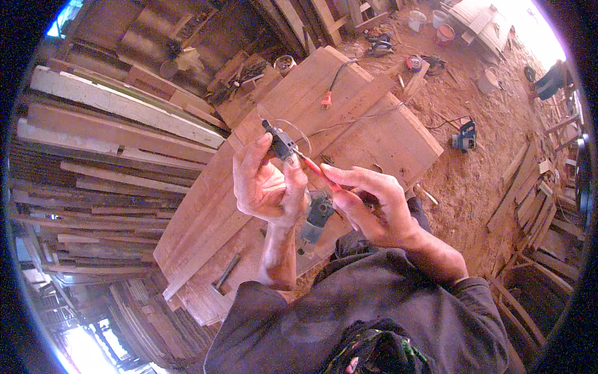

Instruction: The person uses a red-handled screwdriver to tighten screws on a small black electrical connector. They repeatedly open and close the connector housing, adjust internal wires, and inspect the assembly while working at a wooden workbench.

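My left hand (268, 184) is raised above the wooden boards (205, 218), its fingers pinching a small dark switch-like part (282, 144). A thin wire (301, 129) curves away from this part. In my right hand (377, 209) is a screwdriver (321, 174) with a red handle, held between thumb and fingers. Its shaft points up and left, and its tip is at or very near the dark part; whether it sits in a screw is too small to tell. Below my hands lies a blue-grey power tool body (319, 215), partly hidden by them.
A hammer (225, 274) lies on the boards at the near left. An orange plug (326, 100) on a black cord rests farther back. On the sawdust-covered floor to the right stands a blue power tool (464, 137). Stacked planks (124, 156) fill the left side; buckets (445, 34) stand far off.
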Demonstrator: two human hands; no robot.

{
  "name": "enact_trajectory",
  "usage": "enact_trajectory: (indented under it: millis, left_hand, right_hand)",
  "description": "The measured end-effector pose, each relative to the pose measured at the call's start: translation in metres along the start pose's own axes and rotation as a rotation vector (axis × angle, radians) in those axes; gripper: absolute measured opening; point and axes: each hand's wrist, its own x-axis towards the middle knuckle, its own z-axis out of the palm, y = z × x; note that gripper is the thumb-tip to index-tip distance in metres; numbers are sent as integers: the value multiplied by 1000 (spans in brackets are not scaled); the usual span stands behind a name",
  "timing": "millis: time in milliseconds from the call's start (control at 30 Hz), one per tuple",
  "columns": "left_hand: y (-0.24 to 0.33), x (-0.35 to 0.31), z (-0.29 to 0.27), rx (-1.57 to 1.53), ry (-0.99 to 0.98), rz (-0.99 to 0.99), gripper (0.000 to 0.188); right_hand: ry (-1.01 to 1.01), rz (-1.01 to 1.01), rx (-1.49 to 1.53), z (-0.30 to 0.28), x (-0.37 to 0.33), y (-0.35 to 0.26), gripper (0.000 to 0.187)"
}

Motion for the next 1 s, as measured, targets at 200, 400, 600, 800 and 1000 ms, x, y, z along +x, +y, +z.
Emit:
enact_trajectory:
  millis: [200, 400, 600, 800, 1000]
  left_hand:
    - [3, 8, 1, -85, 112, -114, 38]
    - [23, 1, 16, -384, 55, -294, 39]
    - [27, -7, 15, -352, -23, -265, 39]
    - [30, -7, 14, -387, -165, -295, 36]
    - [32, -4, 9, -335, -320, -311, 31]
  right_hand:
    - [1, -212, -267, -4, -5, -2, 33]
    - [168, 165, 82, -3, 19, -9, 43]
    - [97, -85, -3, -6, 36, 2, 40]
    - [26, -270, -356, -31, 37, 10, 36]
    - [-32, -263, -485, -45, 36, 9, 37]
